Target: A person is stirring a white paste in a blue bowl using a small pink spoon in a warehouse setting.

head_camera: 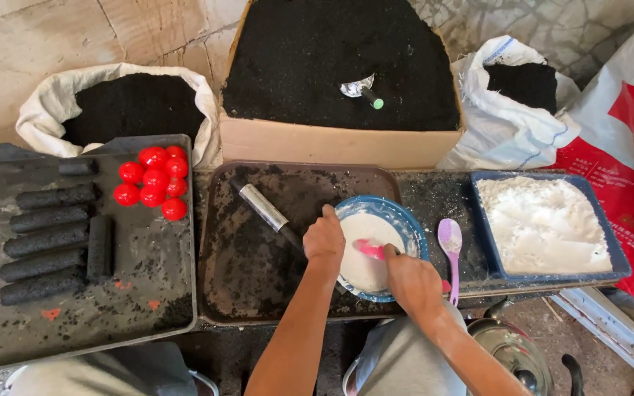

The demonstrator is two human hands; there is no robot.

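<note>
Round bowl (pixel 412 227) of smooth white paste (pixel 365 253)

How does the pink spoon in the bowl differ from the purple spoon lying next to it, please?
The pink spoon is gripped by the right hand, with its end in the white paste of the blue bowl; the purple spoon lies untouched on the dark board beside the bowl, bowl end away from the person. Their colours differ too. Both look like small plastic spoons.

Single head-worn camera is looking steeply down from above the person's arms, facing a low work surface. It is sitting close, taking in trays (pixel 207 242) and sacks (pixel 53 99) beyond.
</note>
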